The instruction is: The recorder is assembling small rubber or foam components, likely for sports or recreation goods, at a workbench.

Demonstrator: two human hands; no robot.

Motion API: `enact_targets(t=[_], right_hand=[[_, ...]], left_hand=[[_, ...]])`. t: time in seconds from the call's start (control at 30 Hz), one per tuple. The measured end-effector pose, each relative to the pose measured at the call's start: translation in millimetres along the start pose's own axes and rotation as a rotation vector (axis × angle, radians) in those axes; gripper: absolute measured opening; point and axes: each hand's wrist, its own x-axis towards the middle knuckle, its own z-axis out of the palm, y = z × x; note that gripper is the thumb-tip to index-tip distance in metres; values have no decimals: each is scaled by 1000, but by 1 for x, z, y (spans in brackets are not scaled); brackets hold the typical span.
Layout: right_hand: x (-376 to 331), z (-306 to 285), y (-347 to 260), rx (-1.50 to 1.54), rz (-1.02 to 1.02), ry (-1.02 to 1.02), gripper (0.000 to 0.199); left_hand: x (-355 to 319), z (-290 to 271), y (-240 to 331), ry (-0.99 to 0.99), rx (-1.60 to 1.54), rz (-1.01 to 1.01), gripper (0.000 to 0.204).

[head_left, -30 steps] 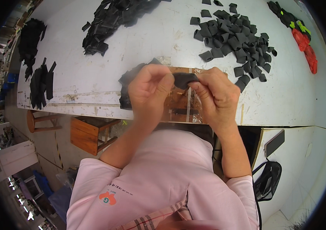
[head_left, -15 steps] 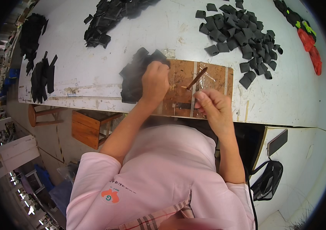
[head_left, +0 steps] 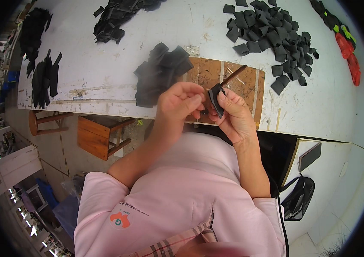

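In front of my body, my right hand (head_left: 235, 113) pinches a bent black fabric strip (head_left: 216, 100) between thumb and fingers. Close by on its left, my left hand (head_left: 179, 105) is closed, with curled fingers near the strip's edge; whatever it holds is hidden. A thin brown stick-like tool (head_left: 234, 74) slants up and right from behind the strip. Its lower end is covered, and I cannot tell whether my right fingers grip it. Beneath both hands lies a brown board (head_left: 250, 90). A heap of black strips (head_left: 160, 75) touches its left side.
Folded black pieces (head_left: 276, 34) are heaped at the far right of the white table (head_left: 117, 73). More black strips (head_left: 124, 19) lie at the far left-centre, with bundles (head_left: 44, 83) by the left edge. Red and black items (head_left: 347, 51) line the right side. A wooden stool (head_left: 94, 137) stands below.
My left hand has come away from the strip heap, toward my right hand. A black strip now shows bent in my right fingers. The brown tool has shifted up and right.
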Motion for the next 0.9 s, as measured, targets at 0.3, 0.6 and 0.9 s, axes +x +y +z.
enact_targets(t=[0.3, 0.6, 0.9], right_hand=[[-4, 8, -1, -164, -50, 107, 13], [-21, 21, -2, -1363, -898, 278, 19], [-12, 35, -3, -1787, -1096, 205, 13]], left_hand=[[7, 5, 1, -57, -26, -158, 8], [3, 16, -3, 5, 532, 297, 7], [6, 24, -14, 154, 669, 488, 3]])
